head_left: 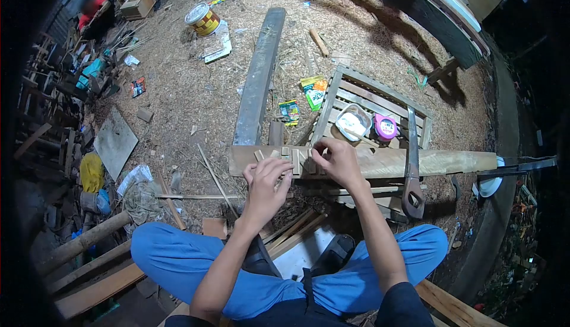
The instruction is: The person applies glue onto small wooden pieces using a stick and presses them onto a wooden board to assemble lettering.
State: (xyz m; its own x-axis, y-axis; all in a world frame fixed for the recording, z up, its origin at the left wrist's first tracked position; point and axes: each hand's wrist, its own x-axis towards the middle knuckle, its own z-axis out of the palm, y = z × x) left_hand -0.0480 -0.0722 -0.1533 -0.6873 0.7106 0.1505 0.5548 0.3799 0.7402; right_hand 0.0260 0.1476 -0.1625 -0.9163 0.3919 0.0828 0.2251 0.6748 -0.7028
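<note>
A wooden plank (380, 163) lies crosswise in front of me, with several small wood strips (296, 162) set on its left part. My left hand (270, 181) rests over the plank's near edge, fingers loosely bent and apart, fingertips beside the strips. Thumb and fingers of my right hand (336, 159) are pinched together at another small wood strip (309, 160), partly hidden by the fingertips. To the right, a handsaw (412, 166) lies across the plank, handle toward me. Beyond the plank, a plastic tub (354, 122) with white contents and a pink tape measure (385, 127) sit on a slatted wooden frame (336, 89).
A thick timber beam (259, 77) extends away from the plank. Snack packets (313, 91) and a yellow-red can (202, 19) are on the shavings-covered ground. Scrap wood piles up at left, where a person in red (92, 12) is. A heavy bench (427, 15) stands upper right.
</note>
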